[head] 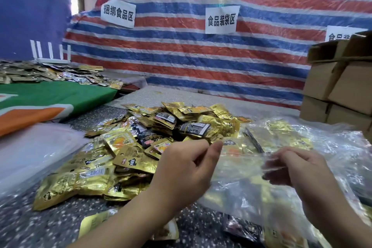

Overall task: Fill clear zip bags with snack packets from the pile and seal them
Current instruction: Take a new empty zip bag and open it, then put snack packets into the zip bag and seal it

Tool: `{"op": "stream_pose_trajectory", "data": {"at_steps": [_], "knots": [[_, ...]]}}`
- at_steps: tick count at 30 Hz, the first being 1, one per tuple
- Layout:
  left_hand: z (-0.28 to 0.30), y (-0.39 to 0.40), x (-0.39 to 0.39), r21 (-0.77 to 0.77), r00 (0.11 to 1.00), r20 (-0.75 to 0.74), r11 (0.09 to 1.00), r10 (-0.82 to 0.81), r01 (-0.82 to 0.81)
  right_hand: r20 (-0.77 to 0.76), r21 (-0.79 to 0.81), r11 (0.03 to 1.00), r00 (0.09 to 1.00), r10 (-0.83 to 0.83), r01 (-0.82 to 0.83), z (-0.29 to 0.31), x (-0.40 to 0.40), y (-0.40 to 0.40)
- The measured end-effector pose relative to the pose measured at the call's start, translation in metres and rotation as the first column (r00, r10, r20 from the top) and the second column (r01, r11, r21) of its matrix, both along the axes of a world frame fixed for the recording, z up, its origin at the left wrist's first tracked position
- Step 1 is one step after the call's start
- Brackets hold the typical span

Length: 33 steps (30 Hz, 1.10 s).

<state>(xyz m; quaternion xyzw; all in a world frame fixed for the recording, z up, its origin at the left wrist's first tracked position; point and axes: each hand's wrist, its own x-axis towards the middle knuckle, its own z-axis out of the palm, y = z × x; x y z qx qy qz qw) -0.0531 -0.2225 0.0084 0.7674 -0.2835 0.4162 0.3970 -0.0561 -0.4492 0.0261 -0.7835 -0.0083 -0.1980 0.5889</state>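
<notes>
We have a clear zip bag (239,169) held up between us and the pile of snack packets (153,139), its red zip line running across between our hands. Our left hand (181,169) pinches the bag's top edge between thumb and forefinger, the other fingers curled under; our right hand (298,169) grips the opposite end, its fingers curled round the film and partly seen through it. We cannot tell whether the mouth is open or pressed closed, nor whether anything gold seen through the film is inside it. If we are opening it, we should peel the two lips apart evenly before reaching for packets. If sealing, we should keep the strip taut and run the pinch along its whole length. Filled bags (314,137) lie to the right on the speckled table (30,225), near the cardboard boxes (340,90).
</notes>
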Motion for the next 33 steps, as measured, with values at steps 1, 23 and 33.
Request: {"op": "stream_pose_trajectory", "data": {"at_steps": [1, 23, 33], "knots": [[0.001, 0.002, 0.001, -0.031, 1.0, -0.016, 1.0, -0.003, 0.002, -0.029, 0.002, 1.0, 0.999, 0.021, -0.021, -0.002, 0.001, 0.002], [-0.005, 0.012, 0.017, -0.083, 0.957, -0.287, 0.995, 0.027, -0.053, -0.094, -0.913, 0.382, 0.984, 0.153, -0.147, 0.087, 0.133, 0.091], [-0.011, 0.014, 0.022, 0.017, 0.949, -0.276, 0.988, 0.15, -0.151, -0.231, -0.972, 0.027, 0.972, 0.044, -0.232, 0.072, 0.227, 0.129]]}}
